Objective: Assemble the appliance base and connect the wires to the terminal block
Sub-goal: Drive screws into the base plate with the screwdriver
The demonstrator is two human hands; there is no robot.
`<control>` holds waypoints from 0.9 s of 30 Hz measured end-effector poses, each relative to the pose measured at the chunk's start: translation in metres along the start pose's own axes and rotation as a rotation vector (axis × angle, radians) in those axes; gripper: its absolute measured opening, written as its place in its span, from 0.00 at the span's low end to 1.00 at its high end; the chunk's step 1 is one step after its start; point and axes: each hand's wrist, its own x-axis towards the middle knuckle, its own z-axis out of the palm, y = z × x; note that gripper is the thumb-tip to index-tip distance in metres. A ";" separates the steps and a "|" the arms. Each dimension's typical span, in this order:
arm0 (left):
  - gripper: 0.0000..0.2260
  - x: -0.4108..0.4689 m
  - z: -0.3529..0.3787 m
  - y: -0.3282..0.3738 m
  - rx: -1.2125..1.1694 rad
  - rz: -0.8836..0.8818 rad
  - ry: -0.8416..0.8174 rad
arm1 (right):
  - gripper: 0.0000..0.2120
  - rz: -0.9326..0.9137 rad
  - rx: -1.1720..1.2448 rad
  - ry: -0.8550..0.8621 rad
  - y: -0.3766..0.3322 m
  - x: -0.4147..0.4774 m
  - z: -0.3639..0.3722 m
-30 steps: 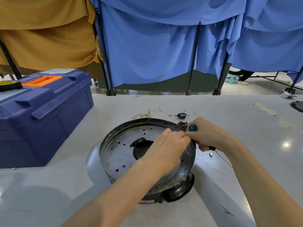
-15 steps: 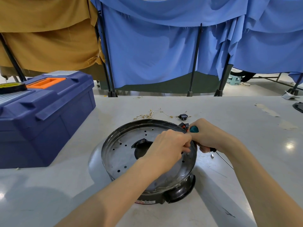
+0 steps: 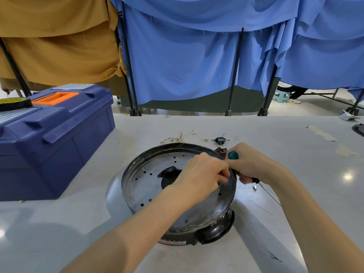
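The round appliance base (image 3: 149, 186), a perforated metal plate in a black housing, lies on the grey table. My left hand (image 3: 204, 174) reaches over its right rim with fingers curled, pinching something small I cannot make out. My right hand (image 3: 252, 166) sits just outside the rim and grips a screwdriver (image 3: 233, 155) with a teal handle; its metal shaft (image 3: 269, 193) points back toward me over the table. A red and black part (image 3: 221, 150) peeks out behind the rim. Thin wires (image 3: 181, 136) and a small black switch (image 3: 220, 140) lie beyond the base.
A large blue toolbox (image 3: 55, 138) with an orange handle stands at the left, a tape roll (image 3: 13, 102) on top. A small metal piece (image 3: 254, 187) lies right of the base. Blue and tan curtains hang behind the table. A dark object (image 3: 359, 130) sits at the far right edge.
Both hands stay at the base's right rim with barely any shift. The view has drifted slightly.
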 end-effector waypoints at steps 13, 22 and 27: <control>0.06 0.001 0.007 -0.001 0.012 -0.017 -0.029 | 0.11 -0.013 -0.031 0.004 0.001 0.000 0.000; 0.07 -0.002 0.000 -0.004 0.036 0.010 -0.083 | 0.11 -0.010 -0.025 0.003 0.002 0.001 0.000; 0.04 -0.003 -0.002 -0.001 0.048 -0.001 -0.107 | 0.12 -0.017 -0.025 0.002 0.002 0.000 0.000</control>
